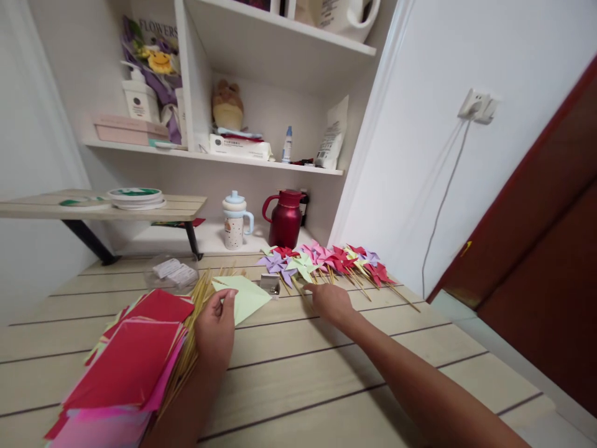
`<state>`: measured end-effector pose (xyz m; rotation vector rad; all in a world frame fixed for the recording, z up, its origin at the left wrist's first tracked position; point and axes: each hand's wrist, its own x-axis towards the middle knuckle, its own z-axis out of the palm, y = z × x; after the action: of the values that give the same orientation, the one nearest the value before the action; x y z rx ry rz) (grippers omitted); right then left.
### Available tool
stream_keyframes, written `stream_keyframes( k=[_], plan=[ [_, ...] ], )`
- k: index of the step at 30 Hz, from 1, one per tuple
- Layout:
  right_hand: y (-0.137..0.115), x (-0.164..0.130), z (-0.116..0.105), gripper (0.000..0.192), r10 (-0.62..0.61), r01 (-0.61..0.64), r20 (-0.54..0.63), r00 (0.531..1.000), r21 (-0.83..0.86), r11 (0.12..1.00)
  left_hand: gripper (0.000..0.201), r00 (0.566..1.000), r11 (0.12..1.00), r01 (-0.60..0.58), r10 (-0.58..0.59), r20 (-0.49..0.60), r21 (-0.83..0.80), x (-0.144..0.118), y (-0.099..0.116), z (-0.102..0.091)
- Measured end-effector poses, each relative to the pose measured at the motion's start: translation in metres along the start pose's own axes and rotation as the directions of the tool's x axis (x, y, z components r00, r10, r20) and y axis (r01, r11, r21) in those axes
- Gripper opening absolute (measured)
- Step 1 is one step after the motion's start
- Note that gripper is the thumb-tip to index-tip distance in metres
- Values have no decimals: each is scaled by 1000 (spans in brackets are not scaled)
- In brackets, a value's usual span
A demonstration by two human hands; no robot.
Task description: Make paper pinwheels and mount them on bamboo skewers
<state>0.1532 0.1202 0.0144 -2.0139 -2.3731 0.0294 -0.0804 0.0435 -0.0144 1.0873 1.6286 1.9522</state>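
My left hand [215, 326], thumb and fingers pinched together, holds a light green sheet of paper [249, 300] by its left side. A small box of tiny metal pieces [270, 284] lies just past the sheet. My right hand [330, 303] is closed at the stick of a light green pinwheel [303, 266], at the near edge of a row of finished pinwheels [342, 259]. Its thumb and lower fingers are largely hidden. Beside my left forearm lie a bundle of thin wooden sticks [189, 354] and a stack of red and pink paper [125, 361].
A clear container with white packets [172, 274] sits at the back left, by a small raised stand [181, 206] bearing round tape rolls [136, 198]. Behind the table are a speckled cup [234, 227] and a red thermos jug [285, 223]. Shelves rise above.
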Motion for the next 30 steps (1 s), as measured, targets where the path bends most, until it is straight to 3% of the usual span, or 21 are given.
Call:
stream_keyframes(
  k=[8, 15, 26, 30],
  plan=[
    [-7, 17, 7, 63, 14, 0, 96, 995, -141, 990, 33, 998, 998, -42, 41, 41, 44, 1, -16, 2],
    [-13, 26, 9, 62, 14, 6, 112, 994, -178, 984, 32, 997, 996, -44, 38, 63, 81, 0, -18, 5],
    [-23, 31, 4, 56, -37, 46, 84, 996, -107, 993, 29, 994, 994, -72, 65, 86, 79, 0, -18, 3],
    [-13, 19, -3, 53, -47, 51, 77, 996, -55, 997, 31, 995, 996, -61, 56, 85, 60, 1, -19, 4]
  ],
)
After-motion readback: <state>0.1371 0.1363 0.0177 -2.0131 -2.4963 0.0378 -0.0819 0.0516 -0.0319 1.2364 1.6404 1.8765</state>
